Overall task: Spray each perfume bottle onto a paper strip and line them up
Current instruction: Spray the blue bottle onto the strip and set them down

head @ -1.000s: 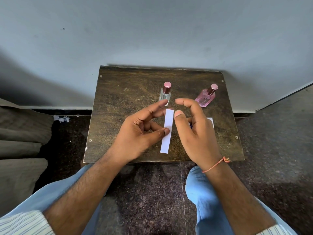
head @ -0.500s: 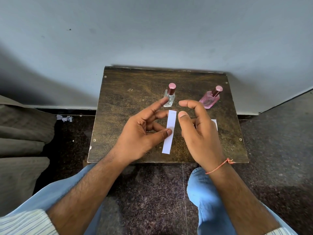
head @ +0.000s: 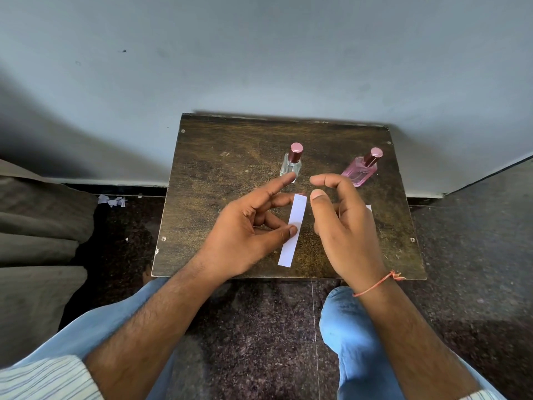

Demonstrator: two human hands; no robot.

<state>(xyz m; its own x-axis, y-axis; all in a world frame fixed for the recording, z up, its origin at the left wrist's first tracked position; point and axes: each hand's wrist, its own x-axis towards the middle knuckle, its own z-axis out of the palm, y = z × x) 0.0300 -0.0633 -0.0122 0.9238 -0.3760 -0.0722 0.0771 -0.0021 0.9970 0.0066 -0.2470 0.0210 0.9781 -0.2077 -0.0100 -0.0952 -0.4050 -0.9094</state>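
A clear perfume bottle (head: 291, 166) with a dark pink cap stands upright at the middle back of the small dark wooden table (head: 219, 174). A pink perfume bottle (head: 360, 171) with a matching cap stands to its right. A white paper strip (head: 293, 232) runs front to back between my hands. My left hand (head: 248, 232) pinches its left edge with the thumb on top, index finger stretched toward the clear bottle. My right hand (head: 343, 226) hovers just right of the strip, fingers curled and apart, holding nothing. It hides most of a second white strip (head: 369, 208).
The table stands against a pale blue wall (head: 259, 67). Around it is dark speckled floor (head: 259, 327), with paper scraps (head: 112, 200) at the left and folded grey fabric (head: 37, 226) further left. My knees in blue trousers (head: 352, 336) sit just before the table's front edge.
Both hands stay almost where they were, the strip still pinched in the left one. The view has shifted slightly, so the table sits a little further right in the frame.
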